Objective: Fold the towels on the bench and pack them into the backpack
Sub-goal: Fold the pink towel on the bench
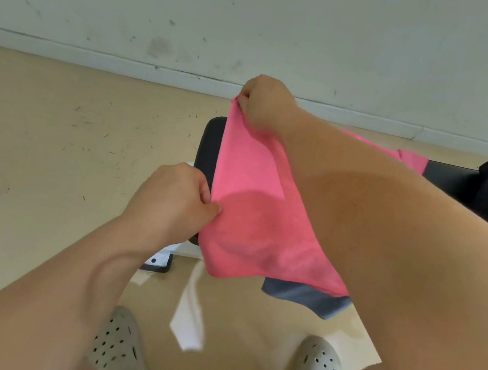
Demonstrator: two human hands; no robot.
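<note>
black bench (210, 147) bears a pink towel (256, 219), perhaps a grey towel (308, 297) beneath.

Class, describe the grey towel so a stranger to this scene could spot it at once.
Start at the black bench by the white wall. Over it, the left hand and right hand hold a pink towel stretched out. The grey towel peeks from under its near edge: dull blue-grey, not bright pink.

Bright even light, soft shadows, wide-angle edge distortion
</note>
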